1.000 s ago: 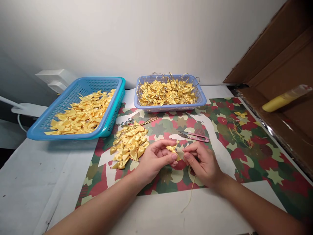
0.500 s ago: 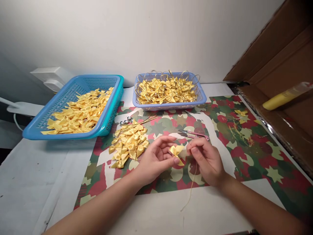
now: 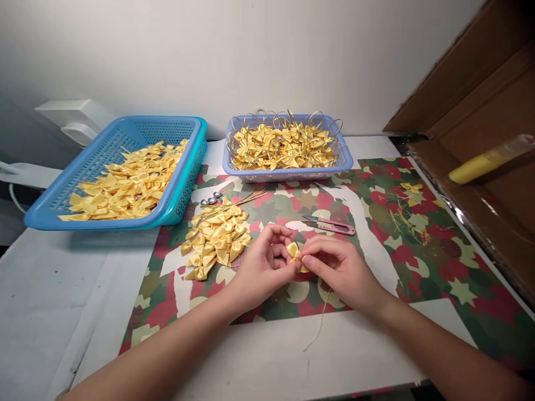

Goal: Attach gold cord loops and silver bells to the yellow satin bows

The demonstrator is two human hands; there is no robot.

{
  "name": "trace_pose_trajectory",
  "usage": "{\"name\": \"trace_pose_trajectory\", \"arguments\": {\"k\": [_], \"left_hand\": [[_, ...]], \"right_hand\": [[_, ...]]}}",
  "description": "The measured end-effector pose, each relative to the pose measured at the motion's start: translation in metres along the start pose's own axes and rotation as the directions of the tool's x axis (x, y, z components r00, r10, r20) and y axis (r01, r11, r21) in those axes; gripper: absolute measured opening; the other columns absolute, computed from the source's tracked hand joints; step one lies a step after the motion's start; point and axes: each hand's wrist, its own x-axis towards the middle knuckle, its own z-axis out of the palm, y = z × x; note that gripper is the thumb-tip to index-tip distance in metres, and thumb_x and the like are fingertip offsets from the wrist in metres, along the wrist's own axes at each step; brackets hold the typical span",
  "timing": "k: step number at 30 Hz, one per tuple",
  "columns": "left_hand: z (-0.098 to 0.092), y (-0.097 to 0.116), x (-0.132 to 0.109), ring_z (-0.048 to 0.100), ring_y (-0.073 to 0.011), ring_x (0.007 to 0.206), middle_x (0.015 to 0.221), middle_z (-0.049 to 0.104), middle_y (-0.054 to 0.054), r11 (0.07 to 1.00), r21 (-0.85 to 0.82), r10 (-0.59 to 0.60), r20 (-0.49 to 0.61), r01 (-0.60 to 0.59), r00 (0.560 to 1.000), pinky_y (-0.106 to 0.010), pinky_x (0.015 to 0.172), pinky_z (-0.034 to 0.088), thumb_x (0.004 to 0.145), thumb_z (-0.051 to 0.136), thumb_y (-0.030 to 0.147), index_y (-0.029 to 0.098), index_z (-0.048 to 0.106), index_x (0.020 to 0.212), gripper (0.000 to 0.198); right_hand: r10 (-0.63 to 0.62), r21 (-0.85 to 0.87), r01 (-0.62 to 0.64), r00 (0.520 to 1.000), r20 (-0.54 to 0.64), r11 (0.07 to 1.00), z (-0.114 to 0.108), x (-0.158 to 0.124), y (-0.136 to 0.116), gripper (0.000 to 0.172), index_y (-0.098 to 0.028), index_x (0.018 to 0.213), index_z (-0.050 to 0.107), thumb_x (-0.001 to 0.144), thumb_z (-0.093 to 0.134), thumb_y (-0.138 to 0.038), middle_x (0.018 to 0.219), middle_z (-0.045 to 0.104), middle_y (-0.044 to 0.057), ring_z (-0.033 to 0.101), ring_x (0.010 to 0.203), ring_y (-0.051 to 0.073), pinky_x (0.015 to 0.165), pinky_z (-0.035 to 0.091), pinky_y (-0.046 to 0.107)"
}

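Note:
Between thumb and fingers, my left hand (image 3: 265, 264) pinches a small yellow satin ribbon bow (image 3: 293, 250). My right hand (image 3: 340, 267) is closed at the bow's right side, thumb and forefinger touching it. A thin yellow thread (image 3: 322, 318) hangs from the right hand's fingers down over the white board; whether a needle is on it cannot be made out. To the left of my left hand lies a pile of similar bows (image 3: 223, 242). Pink-handled thread snips (image 3: 332, 225) rest just beyond both hands.
A blue basket (image 3: 104, 224) full of bows stands at the left. Behind, a lilac basket (image 3: 288, 174) holds bows with gold wire loops. Silver bells or beads (image 3: 212, 199) and gold wires (image 3: 253, 196) lie by the pile. Thread scraps (image 3: 412, 223) and a yellow-filled tube (image 3: 485, 161) are at right.
My right hand has moved left to the bow, closing the gap between the hands, with the thread trailing along. The bow is turned slightly. The view has shifted a little.

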Motion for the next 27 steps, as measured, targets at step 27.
{"name": "trace_pose_trajectory", "arguments": {"k": [27], "left_hand": [[-0.002,0.004,0.004,0.053,-0.0072,0.06,0.069,0.059,0.003,1.0,-0.014,0.009,-0.139,-0.011,0.99,-0.018,0.055,0.043,0.078,0.074,0.028,0.017,0.059,0.086,0.021]], "right_hand": [[0.152,0.237,-0.121,0.981,-0.117,0.964,-0.001,-0.002,0.0,0.021,-0.02,0.078,0.069,0.085,0.066,-0.04,0.097,0.073,0.006,0.068,0.084,0.018,0.068,0.058,0.027]]}}
